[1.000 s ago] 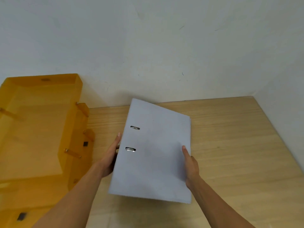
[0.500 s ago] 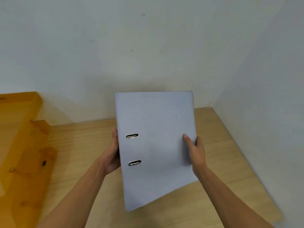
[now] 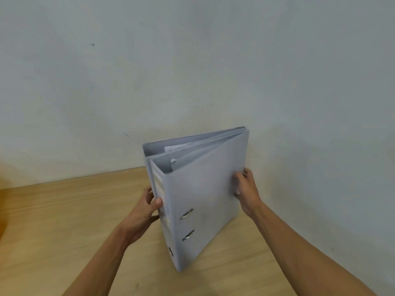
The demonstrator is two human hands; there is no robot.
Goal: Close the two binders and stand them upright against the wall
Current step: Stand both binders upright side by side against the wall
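Observation:
A grey lever-arch binder (image 3: pixel 203 199) stands on its lower edge on the wooden table (image 3: pixel 64 221), spine toward me and slightly tilted. Its far end is close to the white wall (image 3: pixel 192 71). At the top its covers gape a little, and a sheet of paper shows inside. My left hand (image 3: pixel 147 208) grips the spine at mid-height. My right hand (image 3: pixel 245 193) holds the front cover's free edge. Only a blurred sliver of the orange binder (image 3: pixel 2 221) shows at the far left edge.
White wall fills the back and the right side of the view and meets the table just behind the grey binder. Bare wood stretches to the left of my left arm.
The grey binder has turned from facing me flat to standing on its edge, and has moved toward the wall. My view has swung right, so the orange binder has almost left the frame.

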